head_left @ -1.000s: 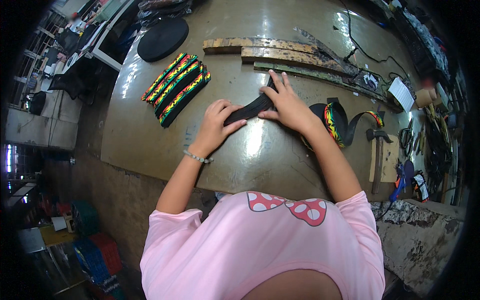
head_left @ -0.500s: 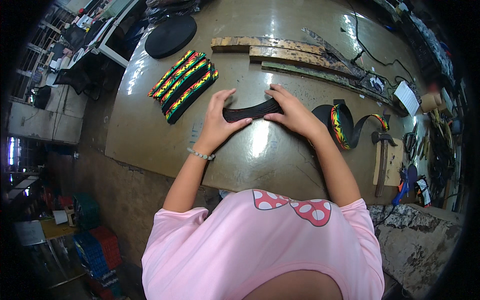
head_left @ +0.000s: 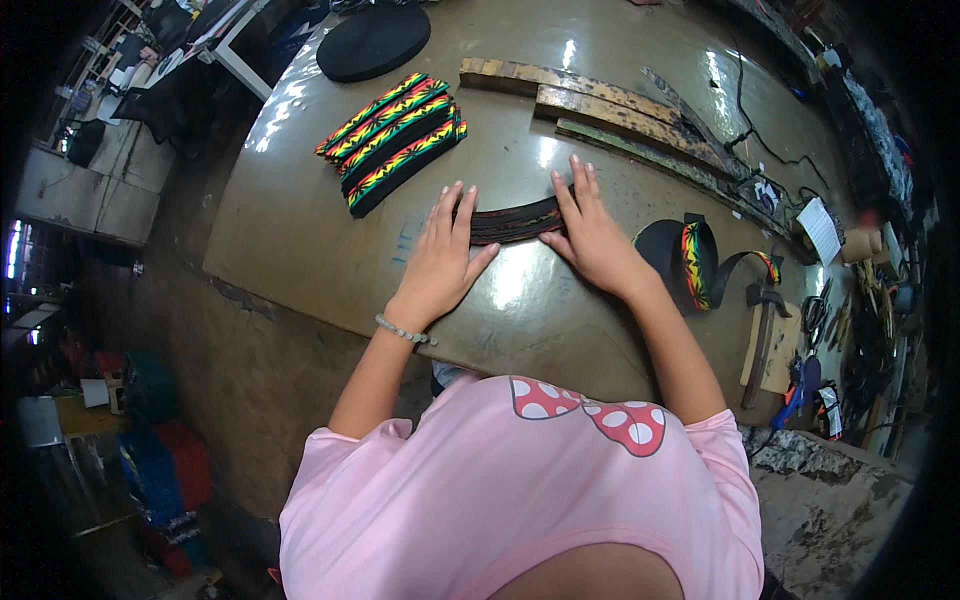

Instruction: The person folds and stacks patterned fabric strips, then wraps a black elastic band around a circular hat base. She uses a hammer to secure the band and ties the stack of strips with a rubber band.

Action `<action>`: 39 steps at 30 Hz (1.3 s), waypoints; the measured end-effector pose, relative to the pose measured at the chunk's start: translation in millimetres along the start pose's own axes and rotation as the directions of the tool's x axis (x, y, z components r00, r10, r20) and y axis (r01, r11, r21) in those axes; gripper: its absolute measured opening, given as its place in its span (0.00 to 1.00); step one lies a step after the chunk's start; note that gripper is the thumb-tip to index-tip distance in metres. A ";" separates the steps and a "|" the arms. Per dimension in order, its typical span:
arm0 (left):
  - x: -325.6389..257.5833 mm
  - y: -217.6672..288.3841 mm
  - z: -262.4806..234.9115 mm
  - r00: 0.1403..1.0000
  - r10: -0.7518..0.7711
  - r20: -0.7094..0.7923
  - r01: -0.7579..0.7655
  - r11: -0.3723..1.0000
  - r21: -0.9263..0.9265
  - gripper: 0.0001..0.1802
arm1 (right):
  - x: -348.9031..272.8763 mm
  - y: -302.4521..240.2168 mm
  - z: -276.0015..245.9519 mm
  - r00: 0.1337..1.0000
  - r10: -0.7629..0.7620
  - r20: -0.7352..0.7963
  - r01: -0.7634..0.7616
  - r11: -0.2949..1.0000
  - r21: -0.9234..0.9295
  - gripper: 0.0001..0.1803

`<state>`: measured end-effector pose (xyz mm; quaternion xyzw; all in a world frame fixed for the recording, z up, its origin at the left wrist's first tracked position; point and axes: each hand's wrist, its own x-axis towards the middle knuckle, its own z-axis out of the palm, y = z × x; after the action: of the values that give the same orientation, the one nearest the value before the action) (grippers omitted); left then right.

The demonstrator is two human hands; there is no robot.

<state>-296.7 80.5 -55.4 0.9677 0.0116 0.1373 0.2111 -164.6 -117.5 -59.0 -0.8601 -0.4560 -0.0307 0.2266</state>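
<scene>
While both hands lie flat on it, the big round worktable [head_left: 300, 250] with its shiny brown top carries everything else. Beyond the left hand, near the far edge, a black round pad [head_left: 372, 42] rests on the table. Beyond the right hand, long worn wooden strips [head_left: 600, 105] lie side by side across the table. Beyond the left hand and a little to its left, a stack of striped bands [head_left: 392, 140] in red, yellow, green and black lies well apart from the fingers. To the right of the right hand, a loose black strap with a striped inside [head_left: 695, 255] curls on the table, and further right a hammer [head_left: 760, 335] lies on a small wooden board [head_left: 775, 350].

The left hand [head_left: 440, 262] is open, fingers stretched and pressed down on the left end of a black folded strap [head_left: 515, 220]. The right hand [head_left: 595, 235] is open too, its fingers laid flat over the right end. So the strap lies between the two hands and under their fingertips, with only its middle part visible. A bead bracelet [head_left: 402, 331] sits on the left wrist.
</scene>
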 end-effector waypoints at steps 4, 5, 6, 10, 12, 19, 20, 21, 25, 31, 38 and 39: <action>3.8 -4.0 1.8 1.000 0.011 -0.023 -0.011 1.000 -0.024 0.32 | 2.2 -7.0 9.1 0.995 -0.096 0.040 0.103 0.972 -0.211 0.39; 4.3 -5.1 1.7 0.999 -0.004 -0.033 0.002 0.998 -0.063 0.29 | 2.1 -6.1 6.6 0.995 -0.078 0.061 0.090 0.968 -0.236 0.37; 4.7 -8.4 -1.0 1.000 -0.016 -0.017 0.015 0.995 -0.095 0.26 | 6.4 -2.1 2.0 0.992 -0.066 0.107 0.092 0.961 -0.261 0.36; 4.1 -11.5 -3.2 0.997 -0.028 -0.069 0.014 0.983 -0.186 0.16 | 13.9 5.0 -23.3 1.000 0.005 0.019 0.002 0.935 -0.356 0.28; 4.0 -11.2 -1.3 0.994 -0.050 -0.095 0.032 0.983 -0.181 0.16 | 12.8 -1.9 -26.7 0.997 -0.047 -0.054 0.032 0.966 -0.255 0.25; 6.4 -9.8 1.8 0.991 -0.059 -0.117 0.045 0.992 -0.119 0.16 | 8.7 -27.8 11.0 0.939 -0.290 -0.183 0.263 0.952 -0.155 0.18; 6.5 -9.3 1.8 0.991 -0.057 -0.122 0.042 0.992 -0.121 0.16 | 9.4 -26.6 13.6 0.942 -0.249 -0.224 0.224 0.965 -0.135 0.17; 6.3 -8.8 1.3 0.991 -0.066 -0.114 0.052 0.991 -0.122 0.16 | 11.1 -23.0 12.8 0.940 -0.282 -0.193 0.255 0.955 -0.150 0.16; 6.7 -8.3 0.1 0.992 -0.076 -0.097 0.065 0.992 -0.108 0.15 | 20.5 -15.4 -1.5 0.965 -0.213 -0.156 0.176 0.960 -0.219 0.20; 5.3 -10.9 -1.0 0.992 -0.066 -0.109 0.054 0.993 -0.108 0.15 | 35.3 11.1 -41.7 0.966 0.199 0.168 -0.144 0.945 -0.292 0.35; 3.5 -11.6 -0.5 0.994 -0.079 -0.073 0.067 0.984 -0.165 0.26 | 55.0 32.6 -31.1 0.933 -0.128 0.336 0.079 0.985 0.156 0.52; 2.7 -11.0 -1.0 0.994 -0.085 -0.069 0.074 0.986 -0.150 0.30 | 55.6 34.1 -28.6 0.944 -0.099 0.313 0.040 0.981 0.191 0.53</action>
<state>-293.9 91.2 -58.4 0.9423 0.0481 0.1657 0.2868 -100.6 -103.0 -31.3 -0.8126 -0.5178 0.1436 0.2257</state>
